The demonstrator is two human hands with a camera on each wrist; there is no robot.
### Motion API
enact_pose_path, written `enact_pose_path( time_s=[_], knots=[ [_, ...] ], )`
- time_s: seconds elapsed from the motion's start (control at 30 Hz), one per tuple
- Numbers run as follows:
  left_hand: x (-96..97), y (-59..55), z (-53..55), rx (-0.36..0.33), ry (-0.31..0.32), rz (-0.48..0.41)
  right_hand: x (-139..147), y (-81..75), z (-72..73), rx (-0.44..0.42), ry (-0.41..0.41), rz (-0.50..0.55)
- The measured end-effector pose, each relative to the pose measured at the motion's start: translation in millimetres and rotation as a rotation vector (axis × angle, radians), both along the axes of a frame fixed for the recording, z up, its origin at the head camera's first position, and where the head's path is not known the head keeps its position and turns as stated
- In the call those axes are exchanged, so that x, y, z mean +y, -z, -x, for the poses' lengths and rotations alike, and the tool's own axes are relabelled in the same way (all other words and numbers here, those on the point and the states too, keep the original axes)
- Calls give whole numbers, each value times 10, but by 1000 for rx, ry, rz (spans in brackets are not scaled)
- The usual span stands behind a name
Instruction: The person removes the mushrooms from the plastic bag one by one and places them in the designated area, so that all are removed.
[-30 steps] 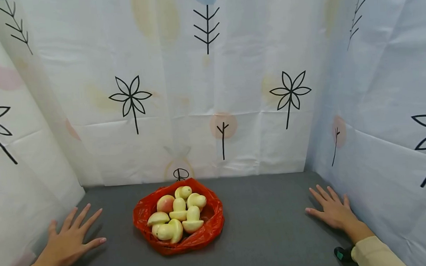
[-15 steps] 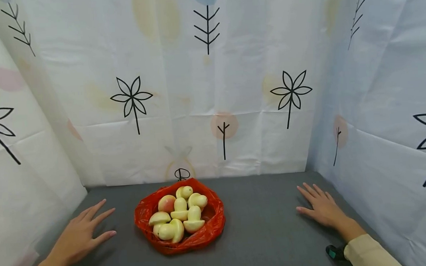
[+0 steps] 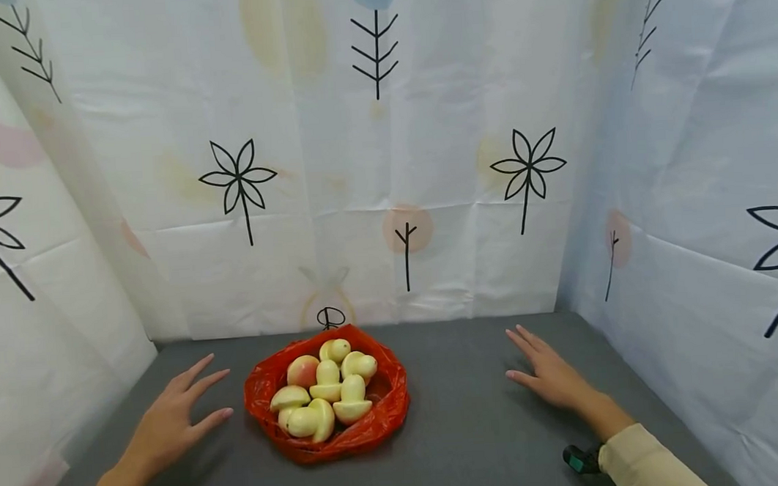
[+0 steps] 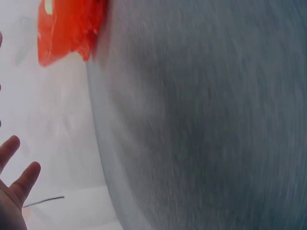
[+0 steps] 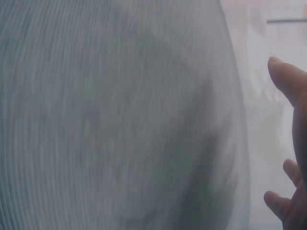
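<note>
While a red plastic bag (image 3: 260,393) rests on the grey bench (image 3: 464,415), its back close to the far edge and nearer the far left corner than the far right, two hands reach over the surface on either side of it. The bag's mouth is spread wide around pale yellow mushroom-shaped pieces (image 3: 353,406) and one round piece with a reddish blush (image 3: 302,371) at the back left. The left hand (image 3: 167,425), thumb and fingers apart, is near the bag, between it and the bench's left edge. The right hand (image 3: 554,380), fingers extended and thumb apart, is farther off, towards the right edge. A black device (image 3: 580,459) shows by the cream sleeve (image 3: 645,461); patterned white cloth (image 3: 450,152) hangs beyond the far edge.
</note>
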State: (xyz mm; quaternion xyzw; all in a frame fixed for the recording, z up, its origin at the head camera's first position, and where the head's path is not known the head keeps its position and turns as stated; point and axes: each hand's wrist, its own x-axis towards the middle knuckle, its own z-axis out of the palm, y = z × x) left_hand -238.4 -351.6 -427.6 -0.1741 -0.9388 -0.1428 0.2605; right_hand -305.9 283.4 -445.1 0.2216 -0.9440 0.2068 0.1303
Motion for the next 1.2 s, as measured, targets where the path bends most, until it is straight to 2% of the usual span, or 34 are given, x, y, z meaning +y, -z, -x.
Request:
enact_pose_path(
  time_s=[0.27, 0.47, 0.8, 1.03, 1.2],
  knots=[
    [189, 44, 47, -51, -21, -135, -344, -53, 12, 33, -37, 81],
    [346, 56, 113, -21, 48, -308, -615, -99, 13, 98, -79, 157],
    [543, 100, 191, 17, 53, -457, -1118, -124, -28, 182, -143, 293],
    [642, 21, 216, -119, -34, -609, -1415, -114, -48, 177, -200, 454],
    [698, 1, 244, -229, -86, -773, -1613, -126, -81, 88, -196, 575]
  ],
)
